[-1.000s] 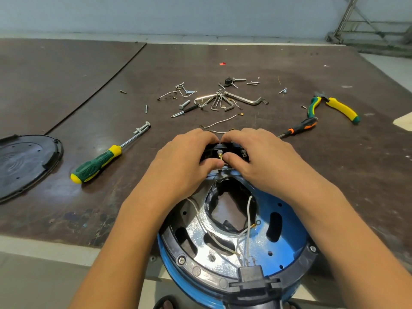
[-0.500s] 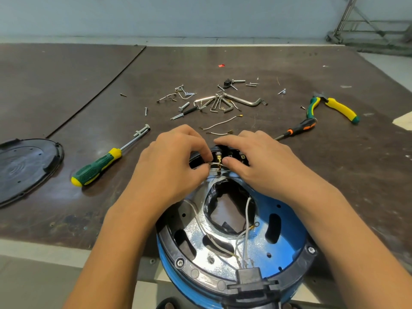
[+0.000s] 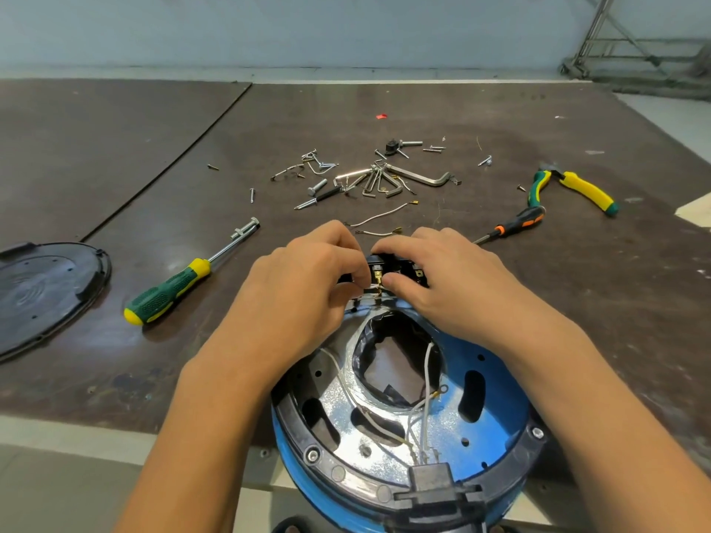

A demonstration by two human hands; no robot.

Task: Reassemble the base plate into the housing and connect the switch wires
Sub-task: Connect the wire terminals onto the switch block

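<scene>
Bright even daylight, soft shadows, glare on shiny base plate (image 3: 338,402), wide-angle bending at edges

Bare left forearm angling in from 7 o'clock, bare right forearm angling in from 4 o'clock, left hand (image 3: 304,278) curling, pinching a wire end (image 3: 379,282) between thumb and forefinger, right hand (image 3: 442,278) gripping the switch (image 3: 408,268), fingertips nearly meeting at 12 o'clock.

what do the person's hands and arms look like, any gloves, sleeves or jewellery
The left hand and right hand are bare: no gloves or rings visible. No watch or band shows at either wrist. The left forearm and right forearm are uncovered down to the bottom edge of the picture, so no sleeve is in view.
</scene>
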